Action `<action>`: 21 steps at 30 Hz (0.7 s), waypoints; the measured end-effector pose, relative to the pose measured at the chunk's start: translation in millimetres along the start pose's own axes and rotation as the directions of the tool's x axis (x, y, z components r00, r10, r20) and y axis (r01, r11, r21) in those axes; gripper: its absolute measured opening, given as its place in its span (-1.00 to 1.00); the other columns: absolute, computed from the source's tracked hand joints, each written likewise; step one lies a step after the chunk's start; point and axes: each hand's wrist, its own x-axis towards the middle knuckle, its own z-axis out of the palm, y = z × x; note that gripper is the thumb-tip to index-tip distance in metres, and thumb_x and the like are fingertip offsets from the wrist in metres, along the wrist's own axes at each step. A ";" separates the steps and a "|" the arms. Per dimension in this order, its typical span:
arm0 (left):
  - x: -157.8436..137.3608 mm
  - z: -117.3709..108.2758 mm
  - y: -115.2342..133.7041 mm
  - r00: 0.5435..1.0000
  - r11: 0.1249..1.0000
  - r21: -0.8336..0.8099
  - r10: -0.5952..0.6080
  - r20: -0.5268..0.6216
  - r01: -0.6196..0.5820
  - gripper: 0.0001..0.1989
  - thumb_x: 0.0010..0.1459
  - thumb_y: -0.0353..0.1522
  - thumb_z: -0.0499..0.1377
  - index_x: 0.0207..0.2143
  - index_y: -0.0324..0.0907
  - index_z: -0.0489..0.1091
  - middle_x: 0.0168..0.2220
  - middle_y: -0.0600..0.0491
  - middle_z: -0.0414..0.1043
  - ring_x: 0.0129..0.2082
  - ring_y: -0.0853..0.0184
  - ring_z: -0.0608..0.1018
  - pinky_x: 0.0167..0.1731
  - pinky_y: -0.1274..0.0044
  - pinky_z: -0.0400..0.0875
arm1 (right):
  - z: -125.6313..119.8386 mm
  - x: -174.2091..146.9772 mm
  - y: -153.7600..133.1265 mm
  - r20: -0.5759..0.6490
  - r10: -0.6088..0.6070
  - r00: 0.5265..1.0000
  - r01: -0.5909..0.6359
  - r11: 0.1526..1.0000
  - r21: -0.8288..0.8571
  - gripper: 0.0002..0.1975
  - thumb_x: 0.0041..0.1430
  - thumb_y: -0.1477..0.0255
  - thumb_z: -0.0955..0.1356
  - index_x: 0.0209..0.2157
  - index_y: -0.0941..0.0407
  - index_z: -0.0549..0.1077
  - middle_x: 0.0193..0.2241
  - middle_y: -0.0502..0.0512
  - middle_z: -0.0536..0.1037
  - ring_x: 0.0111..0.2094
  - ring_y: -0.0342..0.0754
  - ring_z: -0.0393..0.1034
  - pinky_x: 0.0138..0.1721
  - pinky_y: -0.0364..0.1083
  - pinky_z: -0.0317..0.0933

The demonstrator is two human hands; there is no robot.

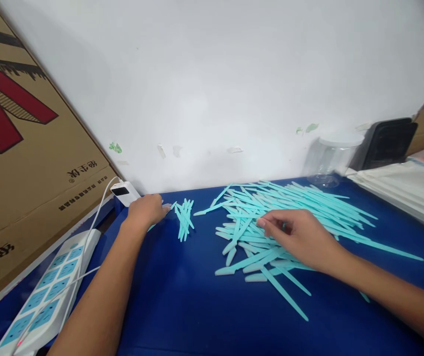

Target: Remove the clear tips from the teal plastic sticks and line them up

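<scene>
My left hand (145,211) is closed at the table's back left, with turquoise and translucent ends of slim eyebrow razors poking out from its fingers. Just right of it lies a small crossed bundle of turquoise eyebrow razors (184,220). A large loose pile of the same razors (271,198) spreads over the right half, their pale wider tips mostly facing left. Over the pile's middle, my right hand (296,231) pinches thumb and forefinger at the end of one razor (247,215). Its other fingers are curled, and the palm is hidden.
A white power strip (63,277) with cables lies left of my forearm. Behind my left hand stands a small white device (125,193). A clear jar (326,160), a black stand (388,143) and white stacked sheets (404,188) line the right. A cardboard box (48,148) leans left.
</scene>
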 end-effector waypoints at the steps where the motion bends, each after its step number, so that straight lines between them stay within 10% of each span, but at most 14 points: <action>1: 1.7 2.3 -0.9 1.000 1.000 -0.003 -0.010 0.015 0.011 -0.51 0.25 -0.03 0.11 -0.07 -0.21 0.57 -0.05 -0.36 0.60 -0.05 -0.17 0.63 -0.13 0.24 0.49 | -0.2 -0.2 -0.1 -0.001 -0.002 1.000 0.002 1.000 0.001 -0.55 0.41 0.14 0.29 -0.51 0.09 0.46 -0.56 0.01 0.50 -0.59 -0.13 0.17 -0.53 -0.10 0.09; 21: -6.0 13.4 29.6 0.975 0.978 -0.065 0.205 0.085 -0.200 -0.28 0.22 0.22 -0.09 -0.40 -0.18 0.51 -0.29 -0.33 0.60 -0.12 -0.18 0.63 -0.21 0.24 0.46 | -0.3 2.0 1.4 -0.009 -0.001 1.000 0.000 1.000 -0.014 -0.52 0.41 0.10 0.28 -0.51 0.09 0.47 -0.59 0.00 0.48 -0.64 -0.15 0.12 -0.57 -0.10 0.05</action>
